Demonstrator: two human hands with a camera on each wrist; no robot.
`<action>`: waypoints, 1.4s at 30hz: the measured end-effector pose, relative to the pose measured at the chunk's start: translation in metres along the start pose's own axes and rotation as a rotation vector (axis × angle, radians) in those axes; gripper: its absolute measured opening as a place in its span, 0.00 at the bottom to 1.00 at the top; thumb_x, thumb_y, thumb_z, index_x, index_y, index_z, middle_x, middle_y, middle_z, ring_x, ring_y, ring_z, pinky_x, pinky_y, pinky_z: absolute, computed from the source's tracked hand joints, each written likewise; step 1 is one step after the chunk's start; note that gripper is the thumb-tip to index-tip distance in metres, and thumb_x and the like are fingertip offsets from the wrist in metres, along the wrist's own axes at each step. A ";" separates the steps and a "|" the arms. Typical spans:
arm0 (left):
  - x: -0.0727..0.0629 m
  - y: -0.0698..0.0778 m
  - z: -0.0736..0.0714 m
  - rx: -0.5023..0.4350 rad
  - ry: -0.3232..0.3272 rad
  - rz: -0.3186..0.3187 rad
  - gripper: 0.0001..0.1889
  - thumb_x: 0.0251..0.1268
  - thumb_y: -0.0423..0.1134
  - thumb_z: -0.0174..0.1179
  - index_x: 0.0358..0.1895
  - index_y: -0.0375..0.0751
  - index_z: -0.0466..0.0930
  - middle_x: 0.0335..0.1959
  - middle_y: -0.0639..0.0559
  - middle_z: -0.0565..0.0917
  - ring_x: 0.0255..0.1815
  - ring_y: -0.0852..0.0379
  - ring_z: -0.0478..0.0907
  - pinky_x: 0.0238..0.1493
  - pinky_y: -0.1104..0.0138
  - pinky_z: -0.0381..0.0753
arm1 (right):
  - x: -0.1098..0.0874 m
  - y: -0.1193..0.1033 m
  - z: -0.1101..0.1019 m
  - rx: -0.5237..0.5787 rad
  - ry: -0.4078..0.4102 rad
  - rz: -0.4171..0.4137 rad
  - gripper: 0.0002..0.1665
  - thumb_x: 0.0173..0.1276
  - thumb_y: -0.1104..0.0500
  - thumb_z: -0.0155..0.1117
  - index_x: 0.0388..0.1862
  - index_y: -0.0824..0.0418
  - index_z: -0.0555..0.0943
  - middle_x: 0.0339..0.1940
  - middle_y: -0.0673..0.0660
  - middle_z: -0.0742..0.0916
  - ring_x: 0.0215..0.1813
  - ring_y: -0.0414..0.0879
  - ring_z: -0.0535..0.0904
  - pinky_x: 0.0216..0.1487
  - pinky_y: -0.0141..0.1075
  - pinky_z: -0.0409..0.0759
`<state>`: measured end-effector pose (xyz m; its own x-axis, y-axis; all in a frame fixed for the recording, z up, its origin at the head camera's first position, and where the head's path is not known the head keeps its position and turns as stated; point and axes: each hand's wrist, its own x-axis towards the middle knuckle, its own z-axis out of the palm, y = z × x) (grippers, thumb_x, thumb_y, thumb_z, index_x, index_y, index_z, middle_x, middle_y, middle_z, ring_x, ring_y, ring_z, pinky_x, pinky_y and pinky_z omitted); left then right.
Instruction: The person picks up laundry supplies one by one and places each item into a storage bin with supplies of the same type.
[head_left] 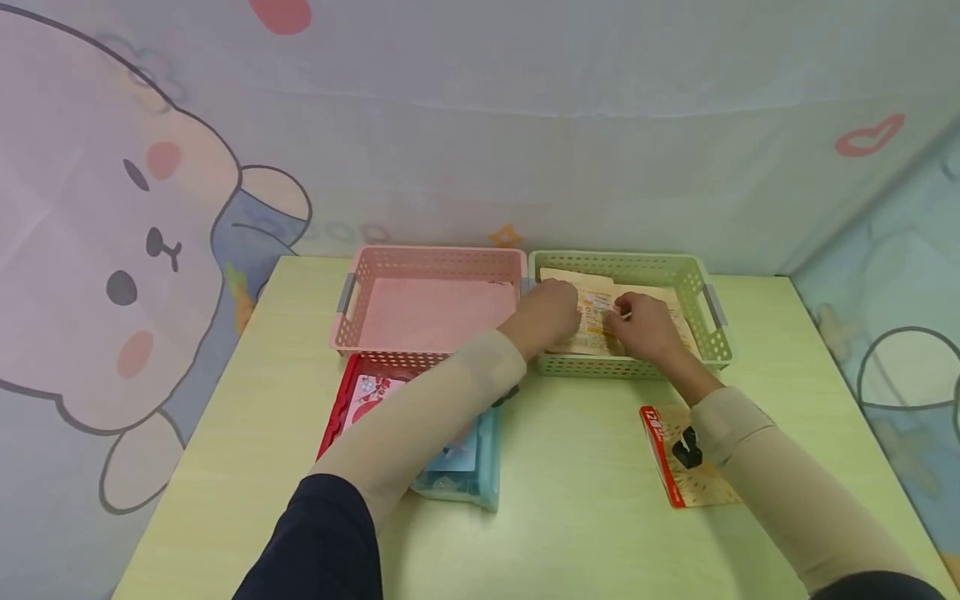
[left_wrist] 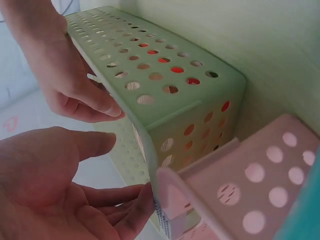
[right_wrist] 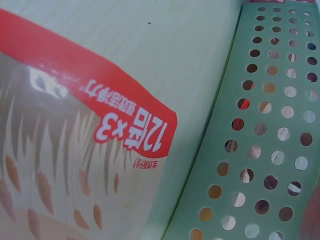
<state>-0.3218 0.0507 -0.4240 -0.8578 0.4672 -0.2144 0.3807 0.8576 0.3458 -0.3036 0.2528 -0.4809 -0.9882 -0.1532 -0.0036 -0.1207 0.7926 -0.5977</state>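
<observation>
A green perforated basket [head_left: 637,367] holds flat beige packets [head_left: 592,321] printed with small text. My left hand [head_left: 551,315] reaches over its left side. In the left wrist view that hand's thumb [left_wrist: 97,144] and fingers stand apart, with fingertips right at the basket's rim and nothing between them. My right hand [head_left: 643,327] is bent over the packets near the basket's middle; its fingertips overlap them, and I cannot tell whether it pinches one. A beige pouch with a red band [right_wrist: 85,115] lies on the table before the basket, partly under the right forearm.
Left of the green basket stands a pink perforated basket [head_left: 435,312], their ends close together. In front of it are a red container [head_left: 337,421] and a teal container [head_left: 487,467], partly hidden by the left forearm. A printed cloth [head_left: 600,167] hangs behind the table.
</observation>
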 end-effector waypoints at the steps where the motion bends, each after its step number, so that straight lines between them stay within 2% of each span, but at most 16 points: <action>1: 0.000 0.001 0.000 0.011 0.003 -0.003 0.15 0.84 0.40 0.53 0.33 0.42 0.80 0.25 0.52 0.75 0.20 0.60 0.69 0.20 0.70 0.67 | 0.000 -0.001 0.000 -0.001 -0.002 0.003 0.30 0.83 0.54 0.52 0.69 0.78 0.74 0.62 0.77 0.82 0.61 0.70 0.83 0.60 0.63 0.80; 5: -0.003 0.003 0.001 0.041 0.009 -0.012 0.14 0.84 0.37 0.52 0.35 0.42 0.82 0.23 0.53 0.74 0.18 0.61 0.66 0.17 0.70 0.64 | 0.000 -0.002 0.001 -0.006 -0.015 0.017 0.31 0.83 0.54 0.51 0.71 0.77 0.73 0.63 0.77 0.82 0.62 0.69 0.83 0.61 0.62 0.81; 9: -0.006 0.005 0.002 0.080 0.039 -0.010 0.13 0.84 0.36 0.52 0.36 0.42 0.83 0.25 0.53 0.77 0.18 0.61 0.66 0.18 0.70 0.66 | 0.000 -0.004 0.001 -0.011 -0.030 0.024 0.32 0.83 0.54 0.51 0.73 0.78 0.71 0.63 0.76 0.82 0.63 0.69 0.82 0.60 0.61 0.81; 14: -0.012 0.010 0.001 0.160 0.109 0.010 0.12 0.83 0.35 0.54 0.37 0.43 0.85 0.29 0.52 0.84 0.20 0.63 0.70 0.19 0.71 0.70 | 0.001 -0.003 0.000 -0.025 -0.027 0.018 0.32 0.83 0.54 0.51 0.72 0.78 0.71 0.62 0.76 0.83 0.61 0.69 0.82 0.59 0.61 0.82; 18: -0.015 0.012 -0.001 0.201 0.120 0.023 0.12 0.84 0.40 0.55 0.39 0.43 0.86 0.31 0.52 0.85 0.22 0.63 0.74 0.21 0.72 0.73 | 0.001 -0.001 0.000 -0.039 -0.025 0.026 0.31 0.83 0.53 0.52 0.71 0.78 0.72 0.61 0.76 0.83 0.60 0.70 0.83 0.58 0.62 0.81; 21: -0.015 0.009 -0.002 0.147 0.099 0.035 0.13 0.85 0.44 0.55 0.41 0.42 0.84 0.33 0.52 0.84 0.24 0.61 0.76 0.24 0.71 0.76 | 0.001 0.000 0.000 -0.047 -0.023 0.029 0.31 0.83 0.53 0.52 0.70 0.78 0.72 0.60 0.76 0.83 0.59 0.70 0.82 0.59 0.62 0.81; 27: -0.010 0.000 -0.004 -0.011 0.047 -0.007 0.14 0.85 0.46 0.54 0.40 0.40 0.81 0.33 0.51 0.81 0.29 0.57 0.77 0.33 0.67 0.79 | 0.000 -0.001 0.000 -0.048 -0.020 0.027 0.31 0.83 0.53 0.52 0.70 0.78 0.73 0.59 0.76 0.84 0.57 0.70 0.83 0.58 0.62 0.81; 34: -0.006 -0.007 -0.003 -0.193 0.030 -0.029 0.17 0.85 0.45 0.55 0.34 0.40 0.79 0.23 0.52 0.76 0.19 0.60 0.72 0.27 0.68 0.77 | -0.001 0.000 0.001 -0.041 0.044 0.041 0.28 0.83 0.55 0.51 0.65 0.79 0.74 0.52 0.74 0.86 0.49 0.67 0.85 0.52 0.60 0.82; 39: -0.002 -0.011 -0.004 -0.222 0.007 -0.036 0.20 0.84 0.46 0.55 0.29 0.41 0.75 0.19 0.54 0.71 0.16 0.61 0.69 0.26 0.68 0.76 | -0.002 -0.002 0.002 -0.036 0.089 0.039 0.26 0.83 0.55 0.53 0.62 0.78 0.75 0.50 0.73 0.84 0.47 0.66 0.83 0.51 0.60 0.81; 42: 0.001 -0.013 -0.005 -0.213 -0.019 -0.038 0.24 0.85 0.48 0.54 0.23 0.43 0.70 0.15 0.56 0.64 0.14 0.62 0.61 0.22 0.69 0.70 | -0.002 -0.003 0.003 -0.040 0.096 0.034 0.26 0.83 0.54 0.52 0.62 0.78 0.76 0.50 0.73 0.84 0.47 0.66 0.82 0.50 0.60 0.80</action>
<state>-0.3294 0.0386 -0.4237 -0.8626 0.4409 -0.2481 0.2645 0.8111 0.5217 -0.3007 0.2495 -0.4816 -0.9960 -0.0701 0.0549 -0.0889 0.8194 -0.5662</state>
